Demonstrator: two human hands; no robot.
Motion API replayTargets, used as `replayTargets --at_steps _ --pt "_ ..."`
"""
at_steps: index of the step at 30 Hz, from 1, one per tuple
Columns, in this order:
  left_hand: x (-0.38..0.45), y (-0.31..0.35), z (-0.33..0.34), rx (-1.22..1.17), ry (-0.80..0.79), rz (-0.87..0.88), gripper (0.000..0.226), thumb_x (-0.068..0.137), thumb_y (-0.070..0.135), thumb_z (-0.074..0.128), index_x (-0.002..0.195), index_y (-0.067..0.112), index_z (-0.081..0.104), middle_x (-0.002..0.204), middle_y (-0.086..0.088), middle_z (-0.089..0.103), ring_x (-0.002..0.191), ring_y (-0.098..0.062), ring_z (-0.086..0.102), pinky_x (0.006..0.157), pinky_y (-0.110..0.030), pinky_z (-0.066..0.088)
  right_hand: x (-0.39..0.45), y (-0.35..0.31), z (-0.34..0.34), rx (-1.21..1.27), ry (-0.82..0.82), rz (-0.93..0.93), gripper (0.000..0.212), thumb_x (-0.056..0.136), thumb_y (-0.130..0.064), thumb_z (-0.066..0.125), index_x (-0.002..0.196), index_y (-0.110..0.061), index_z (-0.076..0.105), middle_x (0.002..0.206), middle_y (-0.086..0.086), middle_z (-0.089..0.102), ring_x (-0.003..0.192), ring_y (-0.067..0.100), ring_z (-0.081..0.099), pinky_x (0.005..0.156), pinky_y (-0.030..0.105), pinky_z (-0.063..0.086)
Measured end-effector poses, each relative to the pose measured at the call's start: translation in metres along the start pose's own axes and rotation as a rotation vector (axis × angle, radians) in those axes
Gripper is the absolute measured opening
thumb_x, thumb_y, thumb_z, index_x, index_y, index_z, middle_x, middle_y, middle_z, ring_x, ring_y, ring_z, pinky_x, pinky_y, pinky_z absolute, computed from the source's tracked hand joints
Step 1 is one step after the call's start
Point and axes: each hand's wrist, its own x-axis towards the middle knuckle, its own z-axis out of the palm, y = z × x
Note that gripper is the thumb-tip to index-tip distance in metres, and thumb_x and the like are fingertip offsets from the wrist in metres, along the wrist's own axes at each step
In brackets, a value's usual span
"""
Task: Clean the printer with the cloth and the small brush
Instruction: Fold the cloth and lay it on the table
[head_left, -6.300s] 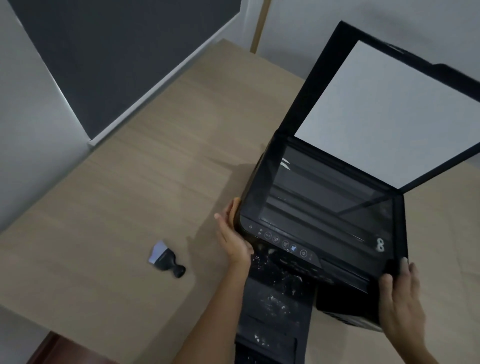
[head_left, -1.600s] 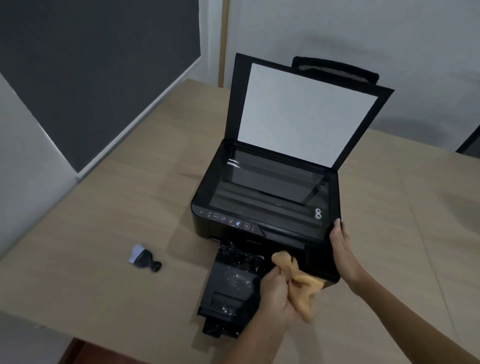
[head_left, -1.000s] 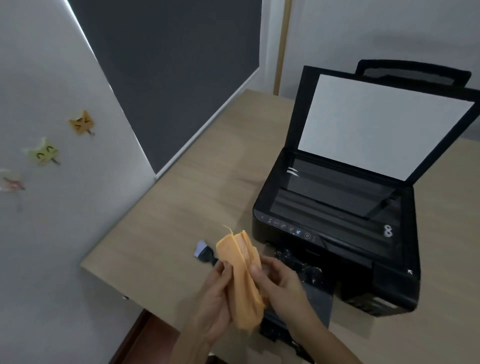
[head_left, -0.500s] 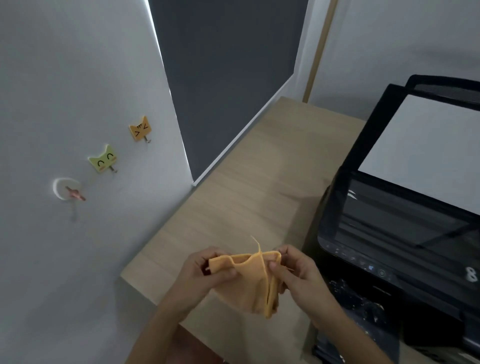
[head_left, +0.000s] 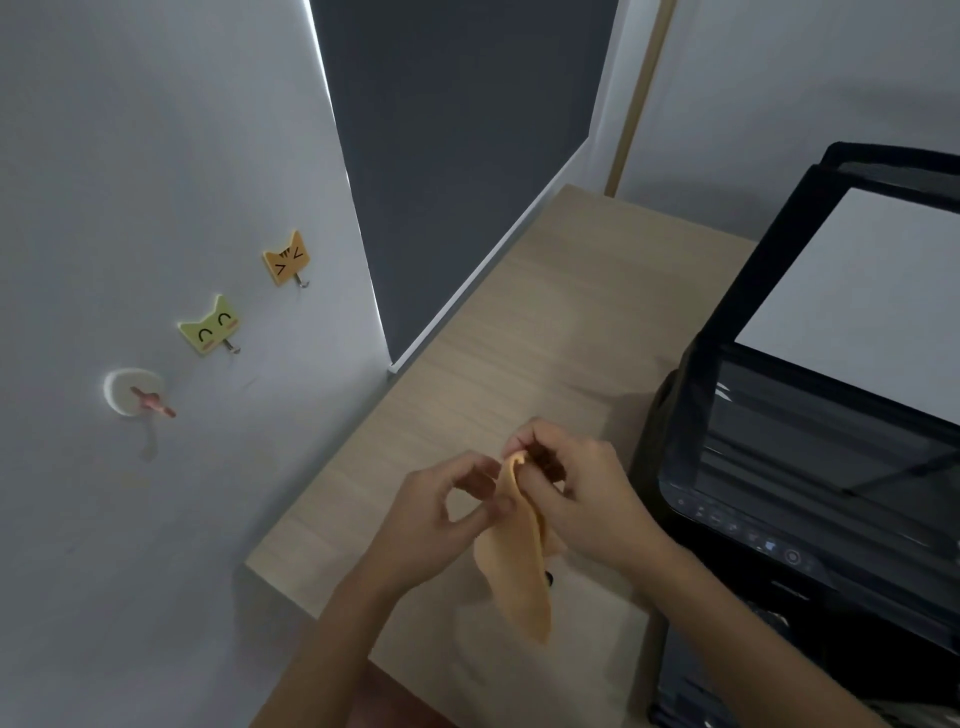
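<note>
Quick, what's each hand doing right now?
Left hand: pinching the edge of the orange cloth.
Right hand: closed on the top of the same cloth.

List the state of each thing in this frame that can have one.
Printer: scanner lid raised.
Cloth: off the table, hanging folded from both hands.
Left hand: fingers pinching the cloth.
Right hand: closed on its top.
Cat hooks: empty.
</note>
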Motion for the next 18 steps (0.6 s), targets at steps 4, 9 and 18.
replayTargets --at_steps 4,9,18 --pt "0.007 0.002 0.001 -0.001 0.164 -0.001 0.038 0.08 0.036 0.072 0.115 0.027 0.06 0.099 0.013 0.07 0.093 -0.006 0.067 0.084 -0.028 0.056 0.019 -0.009 -0.019 -0.098 0.105 -0.055 0.002 0.087 -0.03 0.064 0.087 -0.027 0.065 0.072 -0.014 0.065 0.068 0.002 0.064 0.06 0.012 0.051" --pt "0.015 0.012 0.019 -0.068 0.092 0.013 0.055 0.08 0.04 0.069 0.129 0.038 0.043 0.111 0.018 0.068 0.101 -0.004 0.066 0.083 -0.019 0.054 0.029 -0.017 -0.023 -0.089 0.06 -0.038 0.011 0.082 -0.026 0.072 0.079 -0.016 0.073 0.07 -0.002 0.069 0.062 0.011 0.063 0.061 0.034 0.055" --pt "0.027 -0.052 -0.037 0.227 0.144 -0.059 0.025 0.074 0.001 0.055 0.088 0.014 0.072 0.078 0.023 0.069 0.073 0.01 0.062 0.068 -0.012 0.048 0.035 -0.008 -0.082 0.066 0.109 0.083 0.016 0.079 -0.029 0.07 0.083 -0.014 0.074 0.067 0.007 0.07 0.054 0.01 0.062 0.051 0.017 0.051"
